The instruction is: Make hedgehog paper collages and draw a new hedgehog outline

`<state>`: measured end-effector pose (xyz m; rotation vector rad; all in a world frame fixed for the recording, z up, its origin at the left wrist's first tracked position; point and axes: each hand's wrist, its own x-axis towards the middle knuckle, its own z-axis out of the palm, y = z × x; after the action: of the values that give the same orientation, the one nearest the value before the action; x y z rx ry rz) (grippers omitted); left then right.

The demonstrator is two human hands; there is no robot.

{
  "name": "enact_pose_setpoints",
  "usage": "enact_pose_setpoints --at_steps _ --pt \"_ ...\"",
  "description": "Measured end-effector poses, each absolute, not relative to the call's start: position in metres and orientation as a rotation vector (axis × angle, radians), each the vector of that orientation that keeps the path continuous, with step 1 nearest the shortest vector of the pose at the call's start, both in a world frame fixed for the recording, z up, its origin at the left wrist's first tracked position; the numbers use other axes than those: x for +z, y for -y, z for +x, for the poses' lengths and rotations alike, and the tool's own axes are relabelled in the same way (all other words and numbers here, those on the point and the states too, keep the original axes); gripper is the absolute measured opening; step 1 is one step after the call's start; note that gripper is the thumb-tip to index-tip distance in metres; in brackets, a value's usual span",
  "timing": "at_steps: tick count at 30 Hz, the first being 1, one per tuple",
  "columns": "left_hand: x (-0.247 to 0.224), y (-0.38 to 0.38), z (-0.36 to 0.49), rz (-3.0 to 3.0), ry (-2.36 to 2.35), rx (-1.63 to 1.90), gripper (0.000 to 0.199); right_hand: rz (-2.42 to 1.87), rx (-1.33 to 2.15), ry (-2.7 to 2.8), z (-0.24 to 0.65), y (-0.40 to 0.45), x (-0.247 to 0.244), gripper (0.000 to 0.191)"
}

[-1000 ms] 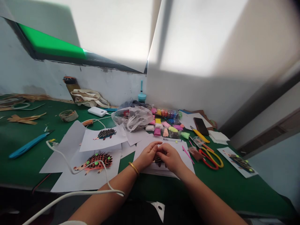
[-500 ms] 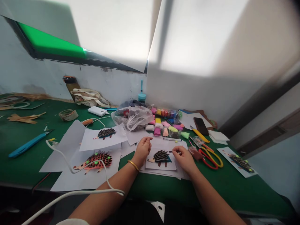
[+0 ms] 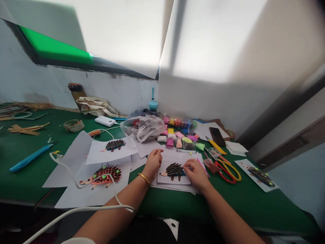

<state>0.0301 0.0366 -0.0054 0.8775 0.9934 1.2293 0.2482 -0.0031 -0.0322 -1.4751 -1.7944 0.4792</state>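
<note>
A hedgehog figure [image 3: 173, 170] with dark spines, brown feet and a pale face lies on a white card [image 3: 177, 180] between my hands. My right hand [image 3: 196, 172] rests over the figure's right end, its fingertips pressed together there; whatever they pinch is too small to make out. Just left of the card is my left hand [image 3: 154, 164], raised a little, with its fingers curled together and any held item hidden. Right of my right hand lies a pink stick [image 3: 203, 167]. Above the card a pen [image 3: 186, 151] lies on white paper.
Colourful clay packs [image 3: 170, 142] and a plastic bag [image 3: 146, 127] lie behind. Scissors [image 3: 230, 172], a yellow cutter [image 3: 216, 146] and a phone [image 3: 217, 136] are at right. More hedgehog sheets [image 3: 111, 156] and a white cable [image 3: 76, 209] lie left, with a blue cutter [image 3: 31, 158] beyond.
My right hand has moved slightly left onto the figure's right end. The small dark piece near its fingertips no longer shows separately. More of the pink stick is visible. My left hand has barely shifted.
</note>
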Motion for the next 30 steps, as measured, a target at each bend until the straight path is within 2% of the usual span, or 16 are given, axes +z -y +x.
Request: enact_pose_setpoints --at_steps 14,30 --pt "-0.009 -0.038 0.031 0.902 -1.005 1.223 0.037 -1.534 0.468 1.967 0.244 -0.001 -0.021 0.013" --pt "-0.008 -0.038 0.030 0.888 -1.002 1.213 0.038 -1.511 0.419 1.855 0.256 0.004 -0.034 0.016"
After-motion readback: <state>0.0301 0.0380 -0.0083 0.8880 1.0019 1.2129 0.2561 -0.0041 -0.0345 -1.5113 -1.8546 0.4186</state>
